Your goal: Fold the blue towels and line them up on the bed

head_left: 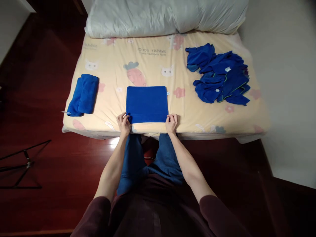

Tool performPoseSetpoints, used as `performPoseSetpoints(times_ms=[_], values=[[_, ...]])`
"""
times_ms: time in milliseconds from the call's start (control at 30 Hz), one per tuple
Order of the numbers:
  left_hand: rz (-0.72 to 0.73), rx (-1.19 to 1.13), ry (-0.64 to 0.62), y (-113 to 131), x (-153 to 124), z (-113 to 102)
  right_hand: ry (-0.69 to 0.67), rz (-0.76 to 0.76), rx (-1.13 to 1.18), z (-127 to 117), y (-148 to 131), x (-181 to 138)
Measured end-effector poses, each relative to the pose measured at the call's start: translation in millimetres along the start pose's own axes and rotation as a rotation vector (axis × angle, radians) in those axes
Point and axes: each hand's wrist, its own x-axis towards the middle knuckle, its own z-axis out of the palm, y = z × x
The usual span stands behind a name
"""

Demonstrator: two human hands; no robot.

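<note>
A blue towel (147, 102) lies flat on the bed in front of me, its near edge turned up in a narrow fold. My left hand (123, 123) pinches the near left corner, and my right hand (171, 123) pinches the near right corner. A small white tag sticks out at the towel's right edge. To the left rest two rolled blue towels (88, 93), side by side and touching. Over on the right is a loose heap of crumpled blue towels (222, 74), some with white tags and green edging.
A pale grey quilt (163, 19) is bunched along the far side of the bed (108, 65), which has a yellow printed sheet. A wall (286, 82) stands at the right. Black stand legs (27, 164) are on the dark red floor at the left.
</note>
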Motion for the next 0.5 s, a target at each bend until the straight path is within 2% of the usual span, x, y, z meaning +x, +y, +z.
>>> performPoseSetpoints(times_ms=[167, 300, 400, 500], values=[[0.087, -0.004, -0.115, -11, 0, 3, -0.055, -0.067, -0.001, 4, 7, 0], [0.09, 0.017, -0.136, -9, 3, 4, -0.046, -0.086, 0.004, 4, 8, 2], [0.104, 0.014, -0.159, -4, 4, -2, -0.031, -0.11, -0.024, 2, 6, 2], [0.147, -0.015, -0.245, -2, 6, -14, -0.061, -0.157, -0.054, -4, 2, 0]])
